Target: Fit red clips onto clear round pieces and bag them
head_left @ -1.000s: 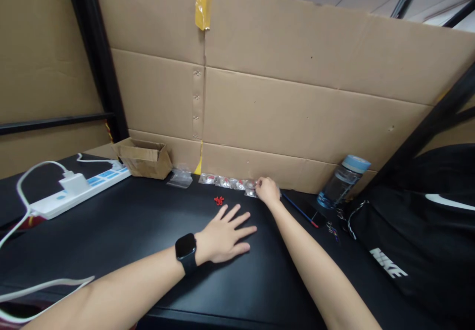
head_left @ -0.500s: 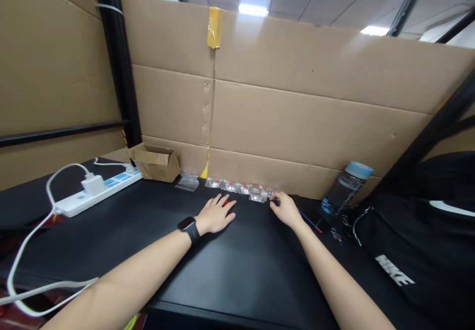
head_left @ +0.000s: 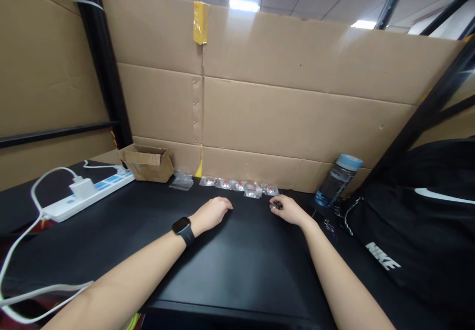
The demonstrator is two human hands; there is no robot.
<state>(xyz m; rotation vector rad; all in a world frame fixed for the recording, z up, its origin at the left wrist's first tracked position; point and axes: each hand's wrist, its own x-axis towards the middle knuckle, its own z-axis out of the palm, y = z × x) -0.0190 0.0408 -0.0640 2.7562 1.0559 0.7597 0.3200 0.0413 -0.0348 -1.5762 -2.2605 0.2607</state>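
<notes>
My left hand [head_left: 214, 213], with a dark watch [head_left: 183, 226] on its wrist, rests on the black table with fingers curled inward. Whatever is under those fingers is hidden. To its right, my right hand [head_left: 290, 210] pinches a small shiny, clear-and-dark object [head_left: 276, 205] between thumb and fingers, low over the table; its exact kind is too small to tell. Just behind both hands, a row of clear plastic packets [head_left: 239, 186] with red and silvery contents lies along the foot of the cardboard wall. Flat empty-looking clear bags [head_left: 181, 181] lie at the row's left end.
An open cardboard box [head_left: 150, 167] and a white power strip [head_left: 91, 196] with cables are on the left. On the right stand a tilted blue-lidded water bottle [head_left: 336, 180] and a black bag [head_left: 411, 221]; a keyring [head_left: 329, 227] lies near my right forearm. A cardboard wall [head_left: 260, 117] closes the back.
My left fingers, spread flat over something red before, are now curled in. My right hand has drawn back slightly from the packet row with the small shiny object. The view has shifted slightly right.
</notes>
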